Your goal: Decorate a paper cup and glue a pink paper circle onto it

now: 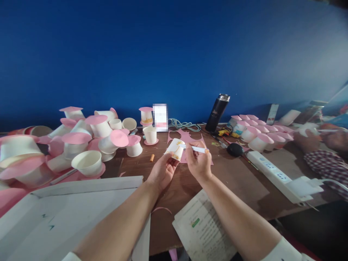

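Observation:
My left hand (164, 169) is closed round a white paper cup (175, 149) that lies tilted on its side, with orange drawing on its wall. In my right hand (199, 161) is a white marker (198, 149), its tip at the cup's wall. Beneath and behind the cup lies a pink paper sheet (194, 137) with round cutouts. An orange cap (152, 157) rests on the brown table, left of my hands. Beyond it a white cup (150, 134) stands on a pink disc.
Many white cups with pink discs (77, 143) crowd the left. An open white box (89, 214) and a booklet (202, 226) are near me. Rightward are a black bottle (216, 113), decorated cups (261, 140), a black mouse (235, 149), a power strip (272, 174) and another person's checked sleeve (323, 166).

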`<state>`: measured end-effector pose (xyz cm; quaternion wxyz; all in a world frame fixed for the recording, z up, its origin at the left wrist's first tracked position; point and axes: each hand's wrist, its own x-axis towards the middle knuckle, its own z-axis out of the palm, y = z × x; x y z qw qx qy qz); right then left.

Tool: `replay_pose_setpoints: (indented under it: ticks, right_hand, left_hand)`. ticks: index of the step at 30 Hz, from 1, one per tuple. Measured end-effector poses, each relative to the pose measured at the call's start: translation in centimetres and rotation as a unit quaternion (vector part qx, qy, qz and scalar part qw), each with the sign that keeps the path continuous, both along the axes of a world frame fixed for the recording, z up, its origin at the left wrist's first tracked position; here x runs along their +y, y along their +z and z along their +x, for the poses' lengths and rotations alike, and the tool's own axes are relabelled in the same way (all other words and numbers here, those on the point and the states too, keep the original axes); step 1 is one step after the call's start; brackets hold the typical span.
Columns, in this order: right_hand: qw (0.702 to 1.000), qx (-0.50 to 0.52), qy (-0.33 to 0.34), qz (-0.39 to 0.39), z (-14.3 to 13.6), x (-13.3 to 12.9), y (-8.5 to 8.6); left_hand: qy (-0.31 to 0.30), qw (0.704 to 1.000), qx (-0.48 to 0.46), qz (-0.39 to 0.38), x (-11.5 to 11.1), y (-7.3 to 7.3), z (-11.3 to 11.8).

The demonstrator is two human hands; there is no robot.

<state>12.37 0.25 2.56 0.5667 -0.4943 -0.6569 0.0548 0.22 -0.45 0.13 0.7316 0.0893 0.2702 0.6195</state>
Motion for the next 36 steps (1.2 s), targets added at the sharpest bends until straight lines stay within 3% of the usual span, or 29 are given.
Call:
replay_pose_setpoints:
  ticks: [16, 36]
  right_hand:
    - [0.998, 0.062, 0.028, -0.004, 0.18, 0.49, -0.84]
    - [0.999, 0.041, 0.019, -0.012, 0.15, 0.27, -0.44]
  left_hand:
    - [0.013, 0.999, -0.031, -0.016, -0.13, 0.18, -0.28]
    - [0.026, 0.999, -0.024, -0.033, -0.01, 0.45, -0.28]
